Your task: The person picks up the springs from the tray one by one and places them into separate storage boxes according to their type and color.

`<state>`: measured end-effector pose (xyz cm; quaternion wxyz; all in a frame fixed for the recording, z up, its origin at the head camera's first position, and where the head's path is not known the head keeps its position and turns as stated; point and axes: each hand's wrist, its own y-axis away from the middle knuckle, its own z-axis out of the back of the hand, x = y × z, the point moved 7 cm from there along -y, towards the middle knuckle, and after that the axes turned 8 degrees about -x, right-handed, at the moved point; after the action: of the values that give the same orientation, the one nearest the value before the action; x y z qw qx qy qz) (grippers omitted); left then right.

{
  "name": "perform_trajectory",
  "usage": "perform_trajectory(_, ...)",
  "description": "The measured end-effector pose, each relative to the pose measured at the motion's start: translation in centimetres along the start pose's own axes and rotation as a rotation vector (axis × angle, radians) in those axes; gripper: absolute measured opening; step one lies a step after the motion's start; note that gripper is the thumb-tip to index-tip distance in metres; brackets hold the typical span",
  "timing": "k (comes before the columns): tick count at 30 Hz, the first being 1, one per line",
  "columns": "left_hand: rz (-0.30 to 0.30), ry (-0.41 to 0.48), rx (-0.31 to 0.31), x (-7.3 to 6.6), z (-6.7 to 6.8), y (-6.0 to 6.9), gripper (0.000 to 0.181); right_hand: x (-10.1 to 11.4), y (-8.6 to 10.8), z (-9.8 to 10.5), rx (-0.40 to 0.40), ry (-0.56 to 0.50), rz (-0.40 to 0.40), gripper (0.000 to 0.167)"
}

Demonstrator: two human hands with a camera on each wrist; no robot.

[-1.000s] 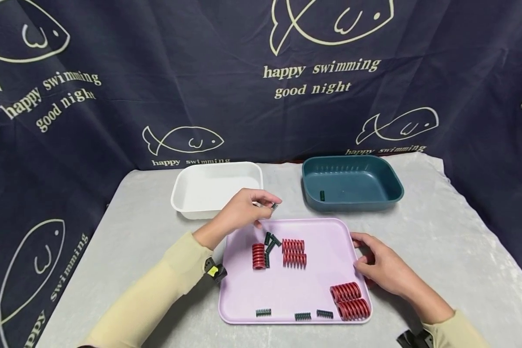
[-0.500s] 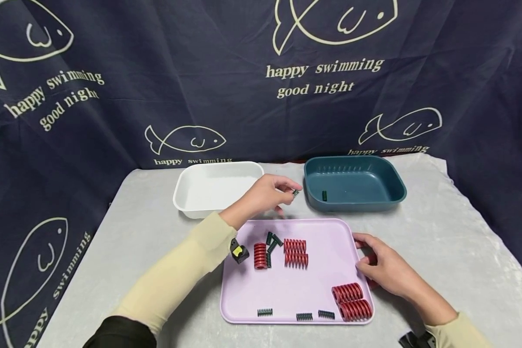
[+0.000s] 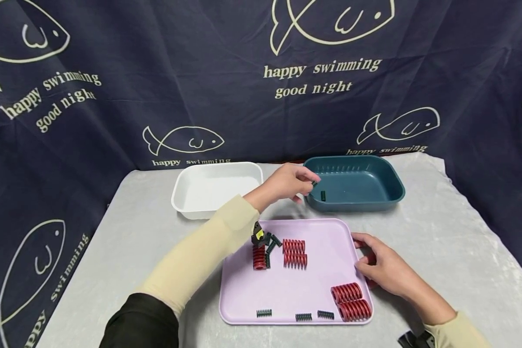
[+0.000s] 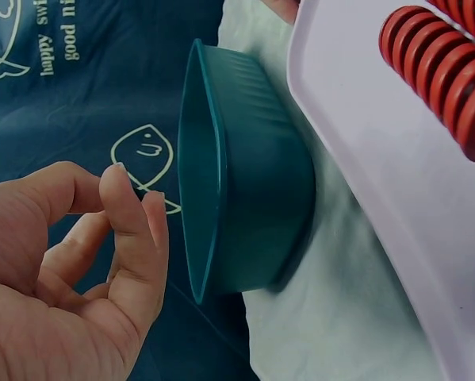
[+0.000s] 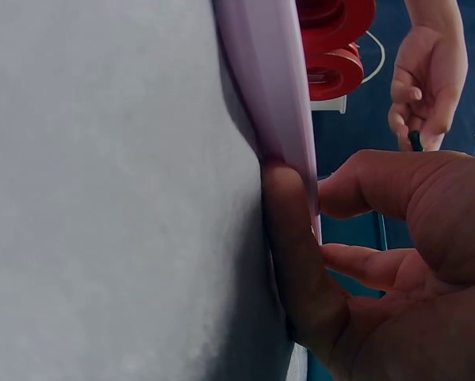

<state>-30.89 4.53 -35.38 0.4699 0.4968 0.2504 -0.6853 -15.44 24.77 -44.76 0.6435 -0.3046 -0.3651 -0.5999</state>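
Observation:
My left hand (image 3: 289, 181) pinches a small dark green spring (image 3: 314, 183) between thumb and fingertips, above the left rim of the teal bin (image 3: 356, 207). Inside that bin lies another dark green spring (image 3: 323, 195). My right hand (image 3: 384, 266) grips the right edge of the lilac tray (image 3: 282, 295), a finger under it and the thumb over it in the right wrist view. On the tray, several small dark springs (image 3: 271, 247) cluster beside an upright-lying red spring (image 3: 259, 261). Two red springs (image 3: 295, 261) sit right of them; two more red springs (image 3: 354, 309) fill the front right corner.
A white bin (image 3: 213, 188) stands at the back left, partly behind my left hand. Three dark springs (image 3: 303, 317) are spread along the tray's front edge. Behind the table (image 3: 126, 232) hangs a dark blue cloth (image 3: 243, 106) with fish drawings.
My left hand has moved right and away from me, carrying the dark green spring from the tray's back edge to the teal bin's left rim. My right hand stays on the tray.

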Motion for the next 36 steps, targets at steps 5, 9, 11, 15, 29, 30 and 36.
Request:
perform_trajectory(5,0.006,-0.020,-0.013,-0.1,-0.6,-1.1,0.029,0.0,0.1,0.0,0.006,0.008,-0.009,0.066)
perform_trajectory(9,0.012,-0.031,-0.024,-0.3,-1.2,-2.0,0.027,0.1,0.1,0.0,0.006,0.015,-0.010,0.065)
perform_trajectory(11,0.019,-0.022,-0.022,-0.3,-1.5,-2.4,0.027,0.1,0.1,0.0,0.006,0.016,-0.009,0.065)
perform_trajectory(15,0.040,-0.009,-0.026,-0.5,-2.0,-3.3,0.025,0.1,0.1,0.0,0.009,0.014,-0.014,0.066)
perform_trajectory(29,0.146,-0.068,-0.085,-1.1,-3.5,-5.5,0.022,0.0,-0.1,0.0,0.012,0.033,-0.012,0.066)
perform_trajectory(30,0.155,-0.071,-0.086,-1.1,-3.7,-5.6,0.022,0.0,-0.1,0.1,0.011,0.038,-0.012,0.066)
perform_trajectory(36,0.183,-0.071,-0.119,-0.6,-4.6,-6.3,0.019,0.2,-0.1,0.0,0.003,0.025,0.010,0.065)
